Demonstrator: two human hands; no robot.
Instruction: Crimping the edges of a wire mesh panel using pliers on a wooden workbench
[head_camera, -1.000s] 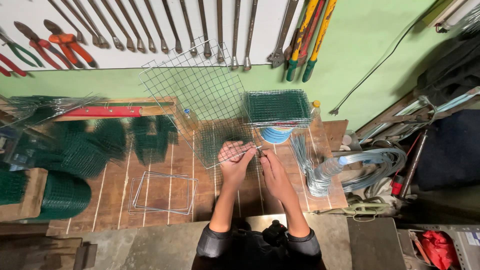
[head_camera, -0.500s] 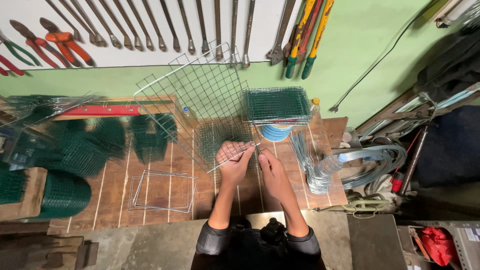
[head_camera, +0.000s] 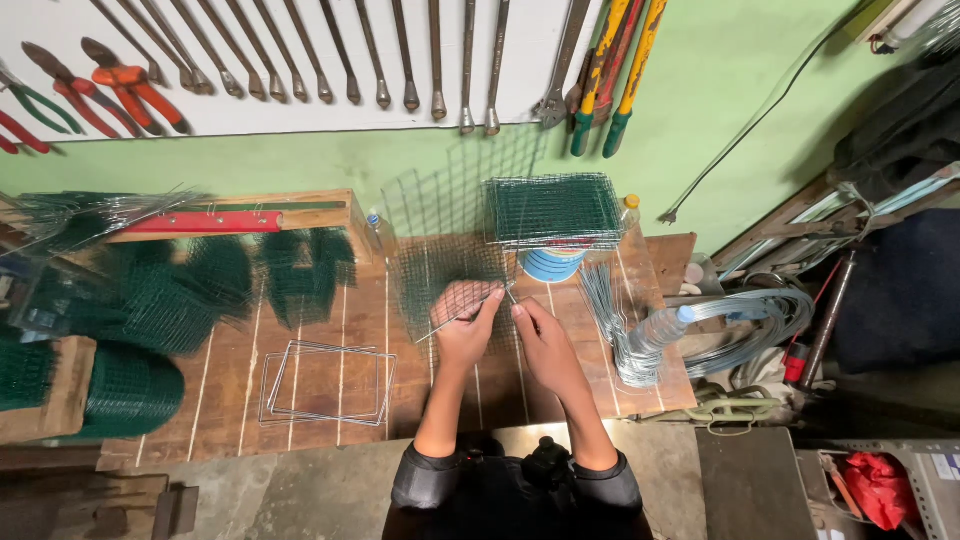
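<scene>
Green mesh panel (head_camera: 440, 275), lying on bench (head_camera: 330, 330) under both hands: left hand (head_camera: 466, 325) pinched a thin wire (head_camera: 455, 318) against it, right hand (head_camera: 532, 335) closed at the wire's far end, steadying.

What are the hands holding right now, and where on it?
The left hand pinches a thin wire near its upper end. The right hand meets it at that tip, over the green mesh panel; its grip cannot be told.

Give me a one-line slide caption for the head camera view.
Left hand and right hand work a thin wire over green mesh on a wooden workbench.
</scene>
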